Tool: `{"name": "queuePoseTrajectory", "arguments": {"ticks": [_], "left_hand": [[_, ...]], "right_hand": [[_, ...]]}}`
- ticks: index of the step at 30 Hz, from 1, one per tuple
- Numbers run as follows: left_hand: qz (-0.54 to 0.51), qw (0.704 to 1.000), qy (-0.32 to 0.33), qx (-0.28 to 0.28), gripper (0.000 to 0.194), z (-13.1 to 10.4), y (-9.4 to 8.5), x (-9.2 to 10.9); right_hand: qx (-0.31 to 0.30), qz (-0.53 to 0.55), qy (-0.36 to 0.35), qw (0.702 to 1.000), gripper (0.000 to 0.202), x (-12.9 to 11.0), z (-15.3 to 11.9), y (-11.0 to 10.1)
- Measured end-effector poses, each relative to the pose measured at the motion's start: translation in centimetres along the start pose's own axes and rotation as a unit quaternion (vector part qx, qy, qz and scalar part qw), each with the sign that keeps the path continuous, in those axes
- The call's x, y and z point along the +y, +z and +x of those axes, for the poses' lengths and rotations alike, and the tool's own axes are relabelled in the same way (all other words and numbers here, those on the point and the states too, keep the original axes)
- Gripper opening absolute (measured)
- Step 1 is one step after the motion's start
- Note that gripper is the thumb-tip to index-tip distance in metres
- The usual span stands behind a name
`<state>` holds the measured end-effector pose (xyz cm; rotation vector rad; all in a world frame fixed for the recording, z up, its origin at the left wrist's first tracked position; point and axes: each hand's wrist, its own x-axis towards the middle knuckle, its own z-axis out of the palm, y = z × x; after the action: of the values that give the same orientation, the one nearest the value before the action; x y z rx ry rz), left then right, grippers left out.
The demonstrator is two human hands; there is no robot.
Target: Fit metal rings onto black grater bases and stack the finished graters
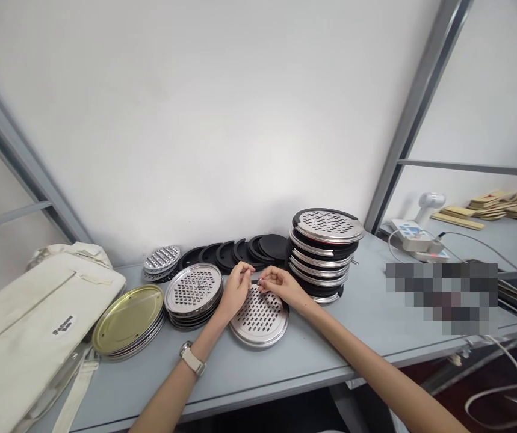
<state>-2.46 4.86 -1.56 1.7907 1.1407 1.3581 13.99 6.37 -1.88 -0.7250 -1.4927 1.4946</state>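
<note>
My left hand (pixel 239 287) is closed, its thumb and fingertips pinched together above the far edge of a round slotted metal plate (pixel 260 328). Facing it, my right hand (pixel 283 285) is also in a pinch, just over the plate's slots. Anything between the fingertips is too small to make out. The plate lies flat on the table, with a dark piece showing at its right rim. Left of it stands a stack of round perforated metal plates (pixel 195 288). To the right rises a tall stack of slotted plates with black rims (pixel 328 225).
Gold-coloured round lids (pixel 128 319) are piled beside a cream bag (pixel 37 325) on the grey table (pixel 330 355). Black discs (pixel 274 245) and small grater discs (pixel 162 258) lie along the wall. Farther right are a white device (pixel 414 234), cables and wooden pieces (pixel 493 201).
</note>
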Motion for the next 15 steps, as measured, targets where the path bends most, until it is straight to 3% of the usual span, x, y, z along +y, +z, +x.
{"name": "queuePoseTrajectory", "arguments": {"ticks": [4,9,15], "left_hand": [[0.044,0.999,0.016,0.001,0.021,-0.1,-0.2,0.4],[0.040,0.998,-0.008,-0.038,0.025,-0.3,-0.1,1.1],[0.062,0.997,-0.027,-0.041,0.025,-0.2,-0.1,1.3]], "right_hand": [[0.001,0.017,0.009,1.000,0.039,0.1,0.0,-0.1],[0.003,0.038,0.017,0.999,0.039,0.1,0.0,-0.2],[-0.002,0.035,0.009,0.999,0.038,0.0,-0.1,-0.3]]}}
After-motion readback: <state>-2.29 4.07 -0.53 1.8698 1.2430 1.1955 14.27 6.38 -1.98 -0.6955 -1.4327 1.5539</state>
